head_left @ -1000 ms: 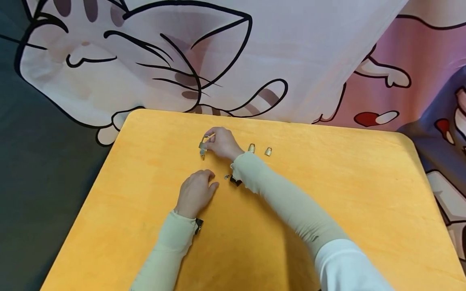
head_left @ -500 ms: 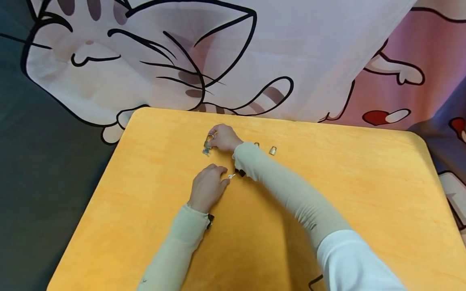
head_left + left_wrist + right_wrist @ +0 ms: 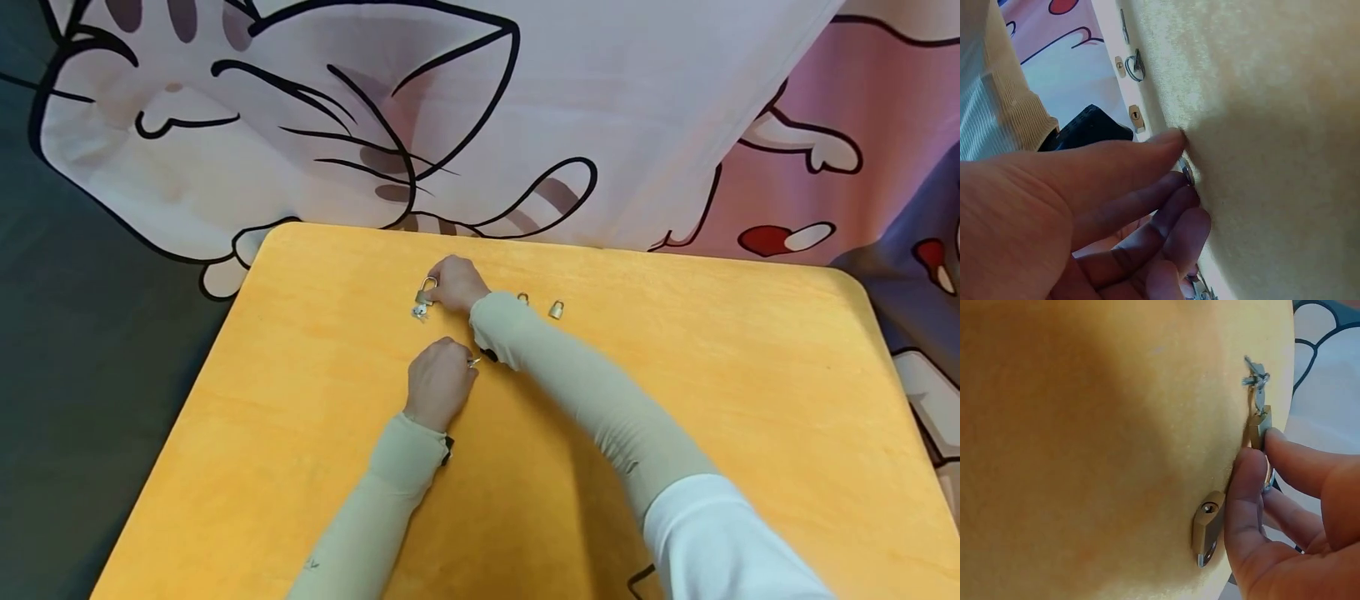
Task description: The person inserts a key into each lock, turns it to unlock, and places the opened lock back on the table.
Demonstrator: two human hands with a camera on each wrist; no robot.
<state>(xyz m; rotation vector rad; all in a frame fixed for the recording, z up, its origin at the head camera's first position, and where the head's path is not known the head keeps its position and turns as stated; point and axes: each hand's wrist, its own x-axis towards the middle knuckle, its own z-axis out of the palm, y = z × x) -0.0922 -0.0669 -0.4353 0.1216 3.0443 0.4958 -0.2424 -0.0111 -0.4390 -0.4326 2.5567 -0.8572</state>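
Observation:
My right hand (image 3: 459,285) pinches a small brass padlock (image 3: 424,297) near the table's far edge; its silver keys (image 3: 419,312) hang from the keyhole end. In the right wrist view, thumb and fingers are around the shackle end of this padlock (image 3: 1260,428), and the keys (image 3: 1259,381) point away from the hand. Just nearer to me, my left hand (image 3: 441,383) has a small silver key (image 3: 473,362) between thumb and fingertips. The left wrist view shows that key (image 3: 1186,171) mostly hidden by the fingers.
Two more brass padlocks stand to the right: one (image 3: 522,298) partly behind my right sleeve, the other (image 3: 557,310) farther right. A ring with keys (image 3: 1137,66) lies on the yellow table (image 3: 675,367) in the left wrist view. A printed curtain (image 3: 600,100) hangs behind the table.
My left hand has moved right and forward to the loose key, and its thumb and fingers have closed around it. The right hand keeps holding the padlock in nearly the same place.

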